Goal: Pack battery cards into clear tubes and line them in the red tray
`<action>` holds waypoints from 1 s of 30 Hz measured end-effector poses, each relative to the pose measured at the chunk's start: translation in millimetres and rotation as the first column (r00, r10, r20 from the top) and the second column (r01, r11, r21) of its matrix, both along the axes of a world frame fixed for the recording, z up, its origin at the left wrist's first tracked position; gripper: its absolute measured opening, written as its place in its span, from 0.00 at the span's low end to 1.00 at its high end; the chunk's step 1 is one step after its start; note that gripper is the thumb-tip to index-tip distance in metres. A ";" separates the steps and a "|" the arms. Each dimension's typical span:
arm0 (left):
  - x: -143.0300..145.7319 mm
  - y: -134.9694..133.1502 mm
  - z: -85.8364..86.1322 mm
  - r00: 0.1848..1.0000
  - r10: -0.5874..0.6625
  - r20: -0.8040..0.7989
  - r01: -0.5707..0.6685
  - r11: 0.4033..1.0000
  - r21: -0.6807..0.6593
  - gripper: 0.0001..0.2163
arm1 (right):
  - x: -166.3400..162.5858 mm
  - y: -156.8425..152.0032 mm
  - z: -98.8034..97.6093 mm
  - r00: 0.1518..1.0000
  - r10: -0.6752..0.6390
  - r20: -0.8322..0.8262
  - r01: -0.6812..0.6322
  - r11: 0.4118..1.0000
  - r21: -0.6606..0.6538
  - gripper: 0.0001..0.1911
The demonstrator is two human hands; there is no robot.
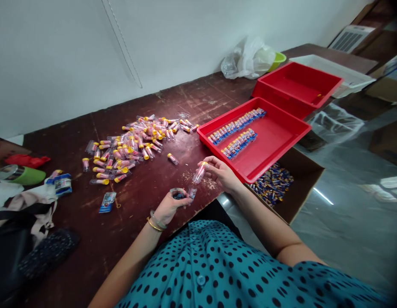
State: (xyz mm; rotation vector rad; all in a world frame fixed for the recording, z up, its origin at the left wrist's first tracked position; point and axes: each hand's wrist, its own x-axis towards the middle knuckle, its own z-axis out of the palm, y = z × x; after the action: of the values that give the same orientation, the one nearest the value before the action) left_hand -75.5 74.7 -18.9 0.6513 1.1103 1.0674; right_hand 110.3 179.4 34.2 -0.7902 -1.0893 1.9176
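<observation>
My right hand (220,172) is closed on a small clear tube (200,172) with pink contents and a yellow cap, held tilted. Just below the tube's lower end, my left hand (171,205) pinches a small clear printed sleeve (192,193) between thumb and fingers. More dark-printed clear plastic (179,193) curls inside that hand, partly hidden by the fingers. Whether the tube has entered the sleeve I cannot tell. One capped tube (173,158) lies alone on the table beyond my hands, near a large loose pile of similar tubes (134,143).
Blue-wrapped tubes stand in two rows inside a red tray (275,152) at right. Another red tray (301,83) lies behind it. A cardboard box (302,188) below holds many wrapped pieces. At left are a blue packet (107,202), a green cup (28,175) and a bag (12,244).
</observation>
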 end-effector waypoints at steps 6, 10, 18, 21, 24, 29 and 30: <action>1.4 0.5 1.3 1.000 0.003 -0.014 -0.003 1.000 0.027 0.14 | -2.4 -4.7 0.8 0.998 0.062 0.011 -0.063 0.998 0.027 0.17; 2.6 -0.6 4.7 0.998 0.057 0.016 -0.057 0.998 -0.011 0.16 | -1.8 -6.8 -4.6 0.993 0.055 0.109 -0.074 0.980 0.185 0.17; 12.7 -1.8 4.7 0.996 0.012 0.084 -0.014 1.000 0.014 0.15 | -1.2 -20.0 -21.8 0.963 -0.031 0.267 -0.074 0.925 0.374 0.13; 16.1 -1.4 4.1 0.992 0.045 0.115 -0.042 0.999 -0.027 0.16 | -2.8 -34.2 -28.3 0.955 -0.041 0.293 -0.083 0.913 0.399 0.11; 19.7 -0.5 6.2 0.990 0.075 0.116 -0.073 0.997 -0.021 0.16 | -3.2 -46.2 -31.7 0.962 -0.026 0.274 -0.091 0.910 0.405 0.12; 26.2 1.5 11.8 0.987 0.112 0.112 -0.112 0.994 -0.007 0.15 | 0.6 -50.2 -32.4 0.966 -0.037 0.255 -0.072 0.911 0.405 0.10; 27.3 2.0 12.7 0.987 0.115 0.115 -0.115 0.993 -0.007 0.15 | 1.5 -49.6 -32.2 0.968 -0.033 0.248 -0.072 0.914 0.400 0.10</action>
State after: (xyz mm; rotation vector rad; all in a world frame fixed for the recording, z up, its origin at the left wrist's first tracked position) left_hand -48.2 76.7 -6.2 0.5236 1.0578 1.1888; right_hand 111.8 129.9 2.0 -0.7945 -1.5933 1.5508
